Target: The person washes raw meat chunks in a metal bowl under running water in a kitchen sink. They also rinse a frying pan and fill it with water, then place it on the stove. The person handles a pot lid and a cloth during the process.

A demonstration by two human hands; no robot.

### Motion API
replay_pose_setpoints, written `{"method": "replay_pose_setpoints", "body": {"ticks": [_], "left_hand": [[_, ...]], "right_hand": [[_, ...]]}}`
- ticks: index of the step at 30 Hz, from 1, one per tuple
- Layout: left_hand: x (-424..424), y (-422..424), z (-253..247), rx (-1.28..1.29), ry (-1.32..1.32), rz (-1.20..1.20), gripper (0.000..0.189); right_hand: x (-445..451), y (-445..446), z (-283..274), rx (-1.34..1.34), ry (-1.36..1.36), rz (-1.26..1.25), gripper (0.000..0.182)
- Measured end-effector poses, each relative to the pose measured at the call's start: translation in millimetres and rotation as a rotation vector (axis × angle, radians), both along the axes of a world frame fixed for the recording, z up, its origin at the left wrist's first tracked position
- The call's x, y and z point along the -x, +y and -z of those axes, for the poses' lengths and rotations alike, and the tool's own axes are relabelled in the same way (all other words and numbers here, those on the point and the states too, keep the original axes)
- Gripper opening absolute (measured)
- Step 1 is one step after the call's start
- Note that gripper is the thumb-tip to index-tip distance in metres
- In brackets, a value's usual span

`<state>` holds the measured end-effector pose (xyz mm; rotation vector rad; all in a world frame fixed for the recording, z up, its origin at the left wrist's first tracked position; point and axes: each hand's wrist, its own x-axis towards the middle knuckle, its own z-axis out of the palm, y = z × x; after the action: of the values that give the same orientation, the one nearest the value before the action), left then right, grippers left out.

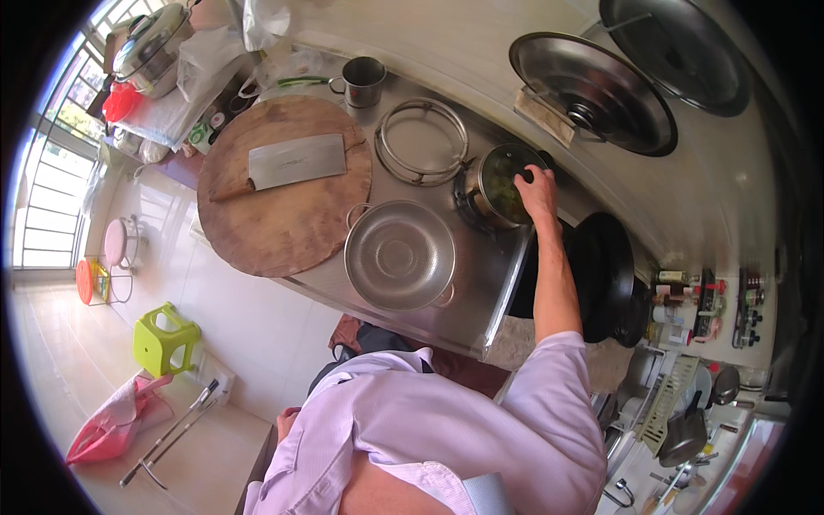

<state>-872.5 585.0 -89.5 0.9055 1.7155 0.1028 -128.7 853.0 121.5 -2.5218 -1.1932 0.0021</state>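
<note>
My right hand (pixel 539 192) reaches to the glass lid (pixel 505 174) on a pot at the counter's right side, its fingers pinched on the lid's dark knob. Green food shows through the glass. The pot stands on a burner (pixel 479 209). Low at my left side, my left hand (pixel 288 421) is only partly visible and its fingers cannot be made out. Before me stands a perforated metal colander (pixel 400 254). To its upper left, a cleaver (pixel 297 161) lies on a round wooden chopping board (pixel 283 225).
A metal ring stand (pixel 421 141) and a metal mug (pixel 364 82) stand behind the colander. A black wok (pixel 599 277) is right of the counter. Large metal lids (pixel 592 90) lean at the wall. A green plastic stool (pixel 166 339) stands on the floor at left.
</note>
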Motion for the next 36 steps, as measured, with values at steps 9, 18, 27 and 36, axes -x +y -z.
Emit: {"method": "replay_pose_setpoints", "body": {"ticks": [9, 18, 27, 36], "left_hand": [[-21.8, 22.1, -59.6, 0.017, 0.069, -0.097, 0.025], [61.4, -55.4, -5.9, 0.123, 0.116, -0.28, 0.037], [200.4, 60.7, -21.7, 0.051, -0.086, -0.469, 0.02], [331.0, 324.5, -62.8, -0.174, -0.3, -0.635, 0.028]], "right_hand": [[-17.9, -9.7, 21.3, -0.031, -0.008, -0.101, 0.046], [127.9, 38.8, -67.8, -0.248, 0.051, -0.29, 0.032], [409.9, 133.5, -80.7, -0.143, 0.159, -0.735, 0.022], [589.6, 245.7, -42.5, 0.109, 0.345, -0.85, 0.027]]}}
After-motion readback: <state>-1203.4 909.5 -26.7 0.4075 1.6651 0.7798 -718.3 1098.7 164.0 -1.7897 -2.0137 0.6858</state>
